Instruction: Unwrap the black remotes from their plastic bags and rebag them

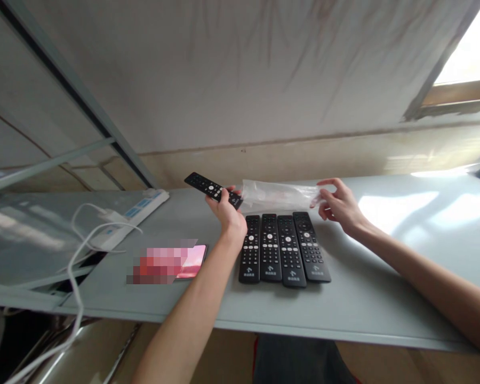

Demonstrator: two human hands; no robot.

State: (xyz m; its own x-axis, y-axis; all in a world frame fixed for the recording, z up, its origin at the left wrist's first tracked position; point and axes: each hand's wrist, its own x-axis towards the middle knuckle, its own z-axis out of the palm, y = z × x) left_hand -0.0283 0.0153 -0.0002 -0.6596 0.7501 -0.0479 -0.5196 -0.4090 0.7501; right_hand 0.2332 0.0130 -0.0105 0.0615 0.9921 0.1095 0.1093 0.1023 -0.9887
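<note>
The left hand [229, 214] grasped a black remote control [208, 188], its thumb on the button side, holding it tilted above the grey desk [356, 301] with the far end pointing up and to the left. The right hand [340, 207] pinched the right end of a clear plastic sleeve [280, 195], which stretched sideways toward the left hand; whether its other end touched that hand could not be told. Just below the sleeve, four more black remotes [270, 250] lay side by side on the desk, button faces up, the rightmost slanted and the leftmost partly hidden by the left hand. Left of the left forearm lay a phone [195, 261] with a lit pink screen, partly pixelated. Farther left, a white power strip [152, 203] rested at an angle, a white cable [80, 298] looping beside it and hanging over the front edge.
</note>
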